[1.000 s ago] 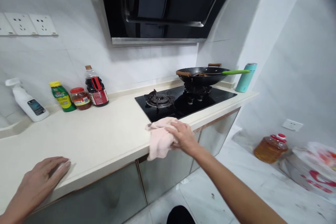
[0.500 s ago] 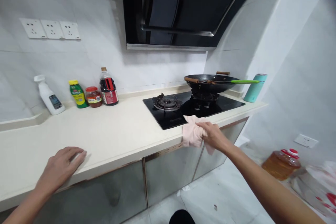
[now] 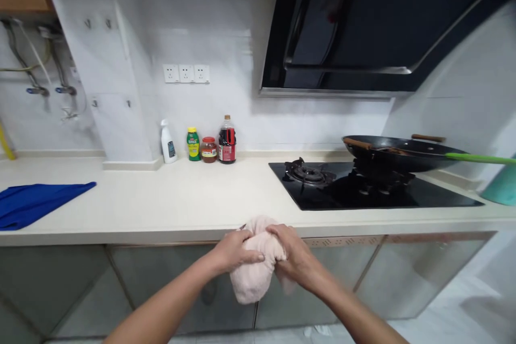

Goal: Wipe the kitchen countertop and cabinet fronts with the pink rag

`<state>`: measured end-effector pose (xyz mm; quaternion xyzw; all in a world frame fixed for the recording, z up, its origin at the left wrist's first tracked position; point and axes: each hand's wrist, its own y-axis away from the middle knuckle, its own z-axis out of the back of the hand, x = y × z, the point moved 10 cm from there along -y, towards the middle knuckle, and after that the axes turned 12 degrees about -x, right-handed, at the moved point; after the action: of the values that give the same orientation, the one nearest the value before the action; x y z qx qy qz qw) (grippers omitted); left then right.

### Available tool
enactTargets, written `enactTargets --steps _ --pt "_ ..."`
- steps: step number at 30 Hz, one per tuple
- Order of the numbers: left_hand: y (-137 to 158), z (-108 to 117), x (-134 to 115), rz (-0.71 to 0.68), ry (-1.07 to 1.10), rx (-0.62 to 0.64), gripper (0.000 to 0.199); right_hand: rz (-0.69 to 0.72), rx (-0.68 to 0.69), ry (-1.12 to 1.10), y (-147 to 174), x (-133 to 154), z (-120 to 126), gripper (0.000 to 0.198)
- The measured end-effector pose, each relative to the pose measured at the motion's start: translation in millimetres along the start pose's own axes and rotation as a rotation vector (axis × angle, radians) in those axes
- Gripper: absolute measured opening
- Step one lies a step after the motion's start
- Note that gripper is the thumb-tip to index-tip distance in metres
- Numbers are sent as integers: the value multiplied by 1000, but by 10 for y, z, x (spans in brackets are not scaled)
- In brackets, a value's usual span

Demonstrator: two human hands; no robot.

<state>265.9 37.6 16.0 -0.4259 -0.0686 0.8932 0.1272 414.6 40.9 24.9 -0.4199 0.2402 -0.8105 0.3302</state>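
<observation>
A pale pink cloth [image 3: 253,279] hangs bunched between both hands, in front of the counter's front edge. My left hand [image 3: 236,251] grips it from the left, thumb lying across the top. From the right, my right hand [image 3: 293,255] is closed around another part of the cloth, with a loose end dangling below. Behind them is the cream countertop [image 3: 181,199]. The black gas hob [image 3: 346,196] lies to the right, with a bare burner [image 3: 309,173] on its left side. On its other burner sits a black wok [image 3: 403,158] holding a green-handled utensil [image 3: 479,158].
Along the wall stand a white spray bottle [image 3: 168,145], a green bottle [image 3: 193,145], a red-lidded jar [image 3: 208,151] and a dark sauce bottle [image 3: 227,145]. A blue cloth [image 3: 40,201] lies at left. The range hood [image 3: 346,27] overhangs the hob; a teal bottle [image 3: 502,185] stands far right.
My right hand has brought the pink cloth off the counter edge by the hob. My left hand has left the countertop and taken hold of it too. The view has swung left.
</observation>
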Motion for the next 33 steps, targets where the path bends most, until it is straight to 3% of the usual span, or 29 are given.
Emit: enactTargets --steps 2,6,10,12,14,16,18,21,24,28,33 --pt "71 93 -23 -12 -77 59 37 -73 17 -71 71 39 -138 55" --pt "123 497 -256 -122 -267 -34 12 -301 145 -283 320 -40 -572 58" --pt "88 738 -482 -160 -252 -82 8 -542 218 -578 520 -138 -962 73" --pt "83 787 -510 -124 -207 -50 13 -583 320 -775 564 -80 -1091 89" --pt "113 781 -516 -68 -145 34 16 -555 447 -916 580 18 -1123 97" --pt "164 775 -550 -17 -76 105 17 -499 515 -960 567 62 -1063 90" --pt "210 779 -636 -2 -21 151 19 -462 520 -994 539 68 -975 82" --pt "250 767 -791 -12 27 222 23 -513 528 -1081 559 63 -944 76" --pt "203 841 -866 4 40 190 23 -556 565 -1043 669 72 -1050 75" --pt "104 1012 -872 -12 -47 84 23 -669 449 -892 842 -164 -1192 62" --pt "85 1177 -661 -31 -209 -29 22 -739 180 -835 955 -542 -1063 60"
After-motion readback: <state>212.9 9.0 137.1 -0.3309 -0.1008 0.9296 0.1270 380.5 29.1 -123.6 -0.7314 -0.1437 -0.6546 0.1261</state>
